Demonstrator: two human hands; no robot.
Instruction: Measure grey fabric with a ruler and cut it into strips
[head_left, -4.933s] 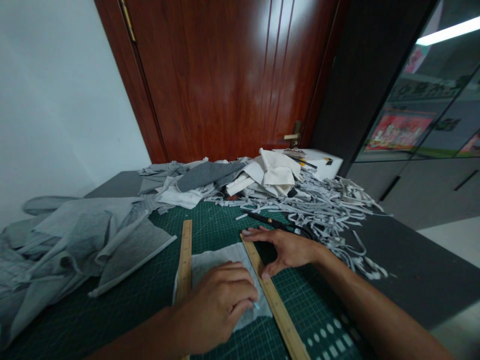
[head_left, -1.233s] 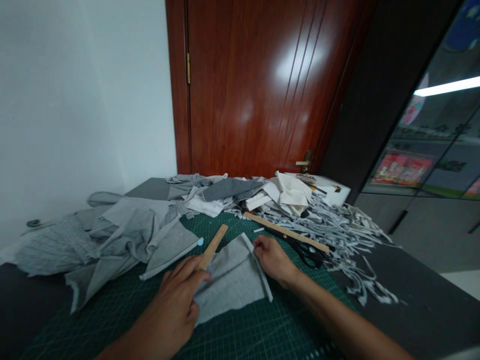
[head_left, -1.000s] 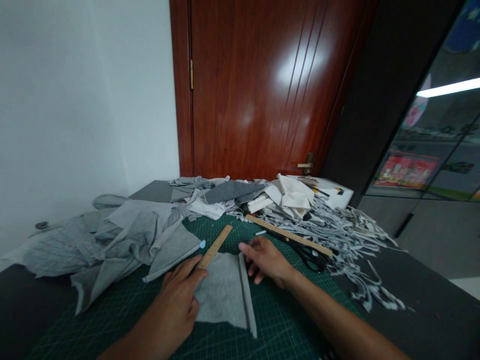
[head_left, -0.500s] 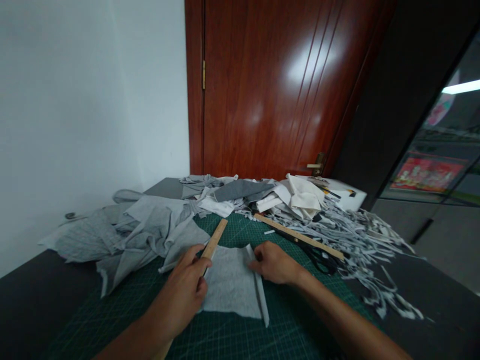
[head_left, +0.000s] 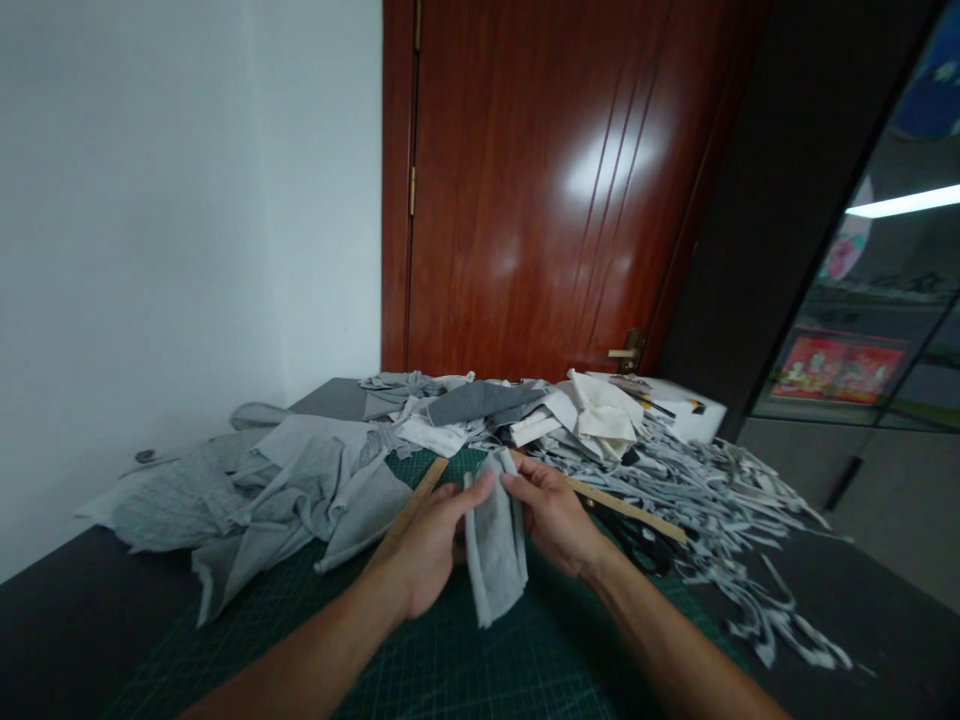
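A piece of grey fabric point(head_left: 495, 560), folded lengthwise, hangs between my two hands above the green cutting mat point(head_left: 420, 670). My left hand point(head_left: 433, 540) is closed on its left edge, thumb on top. On the other side my right hand point(head_left: 553, 510) pinches the upper right edge. Partly behind my left hand lies a wooden ruler point(head_left: 427, 485) on the mat. A second wooden ruler point(head_left: 637, 512) lies beyond my right hand, beside dark scissors point(head_left: 645, 548) that my arm and the ruler partly cover.
Crumpled grey fabric point(head_left: 285, 490) is heaped at the left. Grey and cream fabric pieces point(head_left: 487, 402) are piled at the back, with a tangle of thin grey strips point(head_left: 720, 490) at the right. A white box point(head_left: 697, 410) stands near the wooden door point(head_left: 525, 200).
The grey piece, flat on the mat before, is now lifted and folded narrower. My left hand has let go of the ruler and taken the fabric.
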